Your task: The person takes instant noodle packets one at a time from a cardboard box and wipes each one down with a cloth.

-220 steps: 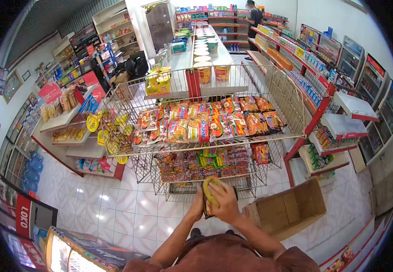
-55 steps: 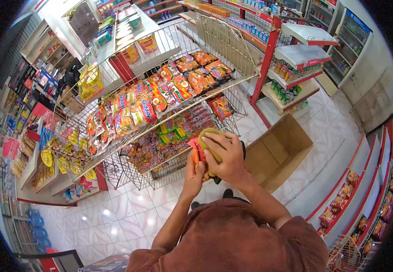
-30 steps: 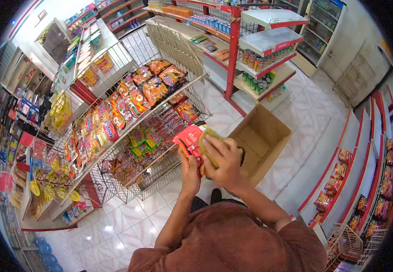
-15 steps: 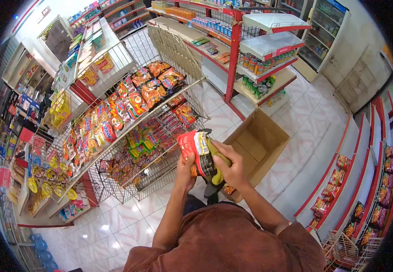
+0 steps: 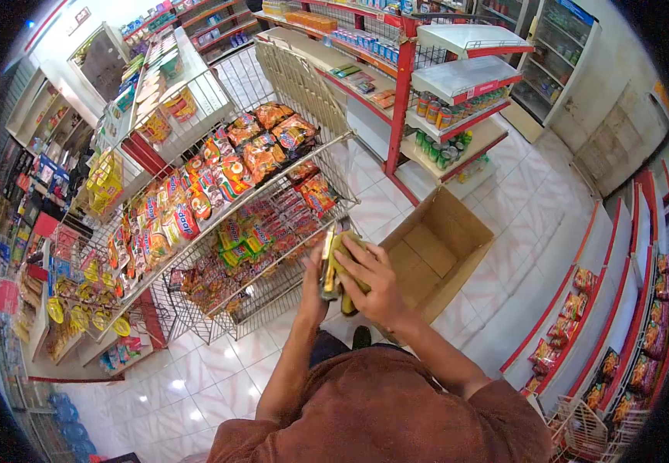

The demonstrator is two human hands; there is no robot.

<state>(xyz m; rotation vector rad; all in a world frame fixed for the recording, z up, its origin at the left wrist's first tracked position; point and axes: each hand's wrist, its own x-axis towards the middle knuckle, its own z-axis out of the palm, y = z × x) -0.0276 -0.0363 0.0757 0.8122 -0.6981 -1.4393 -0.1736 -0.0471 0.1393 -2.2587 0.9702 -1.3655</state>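
- Head view: the packet (image 5: 327, 266) shows only a narrow side, its front out of sight; the left hand's (image 5: 313, 284) fingertips are hard to make out.
- It stands between both hands, left grip clasping it, right hand (image 5: 370, 284) spread over a yellowish cloth (image 5: 343, 266) against it, left of the open carton (image 5: 441, 251).
- Half a second ago its red face showed; now it is turned edge-on.
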